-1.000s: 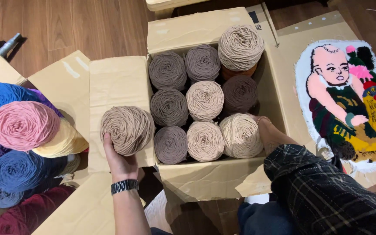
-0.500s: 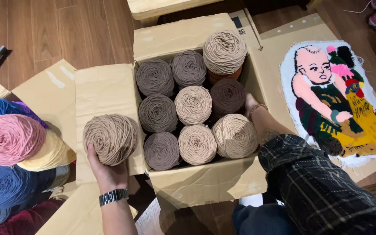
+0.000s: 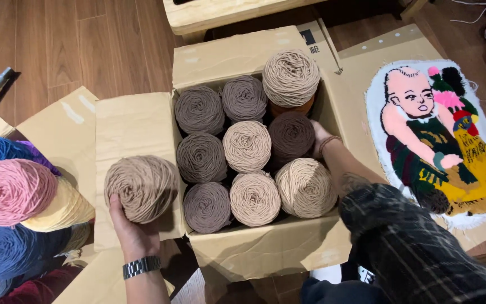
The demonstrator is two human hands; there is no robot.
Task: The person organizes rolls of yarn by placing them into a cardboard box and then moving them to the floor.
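Down by the box flap, the left hand (image 3: 133, 231) cups a beige yarn ball (image 3: 142, 187) from below, fingers wrapped round it, holding it over the open flap just left of the cardboard box (image 3: 265, 250). The right hand (image 3: 320, 138) reaches inside the box beside a dark brown ball (image 3: 291, 135); its grip I cannot tell. Coloured yarn (image 3: 9, 191) lies far left, a tufted rug (image 3: 442, 141) on the right.

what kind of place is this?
Probably a home craft or rug-tufting space: a cardboard box packed with yarn balls, a tufted figure rug on a wooden floor.
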